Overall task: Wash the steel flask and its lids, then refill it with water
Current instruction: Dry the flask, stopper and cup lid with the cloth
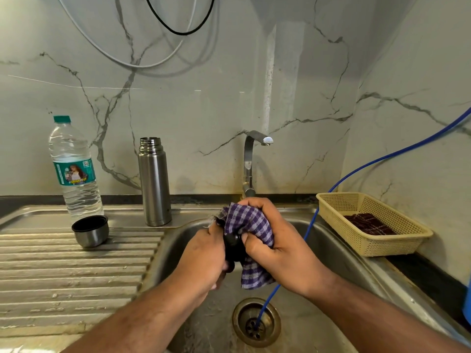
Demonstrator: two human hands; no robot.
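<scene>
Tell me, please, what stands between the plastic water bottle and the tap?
The steel flask stands there, upright and without a lid, apart from both; the head view shows it.

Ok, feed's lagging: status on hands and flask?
Left hand grips black lid; right hand presses checked cloth on it. Flask uncapped, upright on drainboard. Blue hose runs into drain.

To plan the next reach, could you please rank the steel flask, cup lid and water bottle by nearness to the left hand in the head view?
1. steel flask, upright, up-left of the left hand gripping the black lid.
2. cup lid, on the drainboard, further left.
3. water bottle, behind the cup lid, farthest.
</scene>
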